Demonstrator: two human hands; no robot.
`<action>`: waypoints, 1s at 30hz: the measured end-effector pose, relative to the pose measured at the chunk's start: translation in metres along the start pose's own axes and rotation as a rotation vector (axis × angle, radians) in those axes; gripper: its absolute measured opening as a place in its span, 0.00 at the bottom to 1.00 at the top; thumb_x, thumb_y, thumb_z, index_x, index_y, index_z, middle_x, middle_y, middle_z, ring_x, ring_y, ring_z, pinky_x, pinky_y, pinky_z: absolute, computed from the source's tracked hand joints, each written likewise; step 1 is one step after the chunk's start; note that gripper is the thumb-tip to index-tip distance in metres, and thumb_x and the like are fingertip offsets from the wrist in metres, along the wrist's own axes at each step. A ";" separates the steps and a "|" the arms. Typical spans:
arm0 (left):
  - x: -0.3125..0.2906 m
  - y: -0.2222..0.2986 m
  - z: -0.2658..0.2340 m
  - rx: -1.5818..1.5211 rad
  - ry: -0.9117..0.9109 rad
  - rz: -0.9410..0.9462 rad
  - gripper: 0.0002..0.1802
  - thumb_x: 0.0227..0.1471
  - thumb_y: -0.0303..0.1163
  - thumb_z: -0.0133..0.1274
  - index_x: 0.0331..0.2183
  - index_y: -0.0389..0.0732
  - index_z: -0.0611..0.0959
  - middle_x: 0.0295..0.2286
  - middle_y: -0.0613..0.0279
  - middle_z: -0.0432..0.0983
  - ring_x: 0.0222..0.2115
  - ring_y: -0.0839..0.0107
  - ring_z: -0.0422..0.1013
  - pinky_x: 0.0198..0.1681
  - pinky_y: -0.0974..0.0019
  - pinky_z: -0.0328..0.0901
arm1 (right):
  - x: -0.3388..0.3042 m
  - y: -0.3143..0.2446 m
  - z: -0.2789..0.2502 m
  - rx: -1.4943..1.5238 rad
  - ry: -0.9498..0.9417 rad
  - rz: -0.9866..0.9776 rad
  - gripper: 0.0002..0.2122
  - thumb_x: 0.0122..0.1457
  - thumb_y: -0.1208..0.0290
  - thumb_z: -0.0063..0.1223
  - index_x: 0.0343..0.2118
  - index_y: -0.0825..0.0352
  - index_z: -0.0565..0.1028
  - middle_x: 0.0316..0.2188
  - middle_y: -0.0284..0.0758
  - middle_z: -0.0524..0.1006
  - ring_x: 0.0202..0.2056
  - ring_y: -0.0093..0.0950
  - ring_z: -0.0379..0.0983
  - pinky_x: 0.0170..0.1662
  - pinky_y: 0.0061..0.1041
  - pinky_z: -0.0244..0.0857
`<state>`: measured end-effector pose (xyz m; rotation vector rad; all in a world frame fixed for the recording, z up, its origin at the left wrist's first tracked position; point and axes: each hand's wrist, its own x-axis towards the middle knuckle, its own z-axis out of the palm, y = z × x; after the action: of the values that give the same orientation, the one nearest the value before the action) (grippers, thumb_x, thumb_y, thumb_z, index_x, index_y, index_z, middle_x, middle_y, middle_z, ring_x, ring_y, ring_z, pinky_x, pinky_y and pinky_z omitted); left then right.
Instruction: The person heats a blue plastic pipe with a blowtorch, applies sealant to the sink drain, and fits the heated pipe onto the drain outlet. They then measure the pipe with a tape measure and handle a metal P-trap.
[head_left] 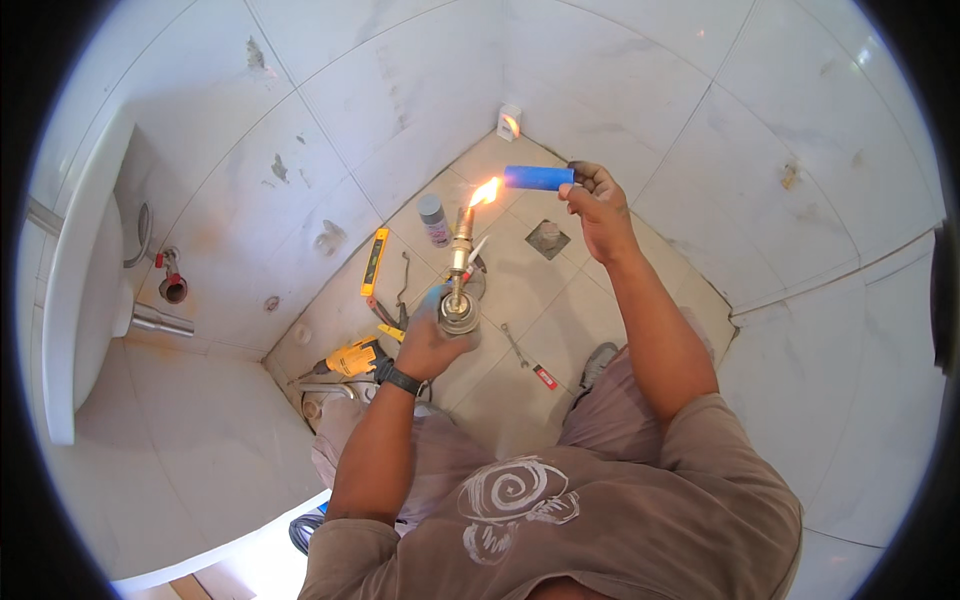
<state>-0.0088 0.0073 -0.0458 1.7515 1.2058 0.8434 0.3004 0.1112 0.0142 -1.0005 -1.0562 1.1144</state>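
My left hand is wrapped round the canister of a gas torch, whose metal nozzle points up and away from me. From its tip a bright flame reaches the left end of a short blue plastic pipe. My right hand grips that pipe by its other end, fingers curled round it and thumb underneath. The pipe lies nearly level above the floor. Glare hides the exact edge of the heated end.
On the tiled floor lie a spray can, a yellow spirit level, a yellow drill and a spanner. There is a floor drain ahead. A white washbasin and a red-handled valve are at left.
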 end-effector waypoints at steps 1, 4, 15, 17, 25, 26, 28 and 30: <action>0.000 0.000 0.000 -0.029 -0.001 -0.020 0.39 0.41 0.33 0.69 0.54 0.37 0.72 0.43 0.54 0.77 0.46 0.60 0.75 0.52 0.58 0.68 | 0.003 -0.003 -0.004 0.014 0.039 -0.010 0.19 0.62 0.68 0.59 0.53 0.72 0.71 0.40 0.36 0.77 0.38 0.24 0.75 0.41 0.24 0.68; 0.001 0.002 -0.002 -0.079 -0.034 -0.052 0.38 0.42 0.33 0.68 0.54 0.37 0.72 0.43 0.54 0.78 0.46 0.59 0.76 0.52 0.59 0.69 | 0.009 -0.011 -0.014 0.298 0.159 0.023 0.18 0.63 0.70 0.56 0.54 0.70 0.69 0.41 0.37 0.76 0.40 0.25 0.75 0.42 0.28 0.68; 0.002 -0.006 0.002 -0.050 -0.003 -0.019 0.38 0.41 0.32 0.69 0.55 0.36 0.72 0.44 0.54 0.78 0.45 0.61 0.76 0.52 0.60 0.69 | -0.027 -0.017 0.007 -0.269 -0.317 0.030 0.23 0.58 0.69 0.61 0.55 0.69 0.70 0.46 0.41 0.77 0.44 0.29 0.76 0.49 0.31 0.71; 0.001 -0.005 0.002 -0.078 -0.010 -0.007 0.39 0.41 0.33 0.70 0.55 0.36 0.72 0.44 0.53 0.77 0.46 0.60 0.75 0.52 0.59 0.69 | -0.027 -0.021 0.008 -0.358 -0.279 0.033 0.24 0.55 0.68 0.64 0.53 0.70 0.72 0.48 0.41 0.77 0.46 0.29 0.76 0.50 0.31 0.70; -0.002 0.001 0.005 -0.043 -0.091 0.061 0.40 0.42 0.34 0.72 0.55 0.37 0.72 0.44 0.53 0.77 0.47 0.59 0.74 0.53 0.59 0.67 | -0.025 -0.010 0.016 -0.382 -0.236 -0.042 0.21 0.56 0.66 0.64 0.49 0.71 0.73 0.43 0.39 0.78 0.42 0.27 0.76 0.46 0.28 0.70; -0.002 0.001 0.004 -0.040 -0.091 0.075 0.39 0.42 0.35 0.72 0.55 0.37 0.72 0.44 0.53 0.77 0.47 0.59 0.74 0.53 0.59 0.67 | -0.023 -0.009 0.017 -0.358 -0.221 -0.019 0.21 0.56 0.65 0.64 0.48 0.71 0.73 0.42 0.39 0.78 0.41 0.26 0.76 0.45 0.28 0.70; -0.002 0.000 0.004 -0.012 -0.101 0.076 0.40 0.42 0.34 0.72 0.55 0.37 0.72 0.44 0.53 0.77 0.47 0.58 0.74 0.53 0.58 0.67 | -0.021 -0.010 0.018 -0.281 -0.216 0.103 0.21 0.56 0.64 0.65 0.47 0.72 0.73 0.41 0.39 0.78 0.40 0.26 0.76 0.45 0.28 0.70; -0.002 -0.001 0.003 0.002 -0.101 0.081 0.41 0.42 0.34 0.72 0.56 0.37 0.71 0.45 0.52 0.77 0.47 0.57 0.74 0.54 0.58 0.67 | -0.017 -0.011 0.015 -0.165 -0.243 0.287 0.22 0.56 0.62 0.65 0.47 0.73 0.73 0.41 0.40 0.78 0.39 0.26 0.75 0.44 0.28 0.70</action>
<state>-0.0068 0.0048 -0.0481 1.8325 1.0756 0.7908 0.2863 0.0939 0.0258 -1.1961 -1.2414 1.4278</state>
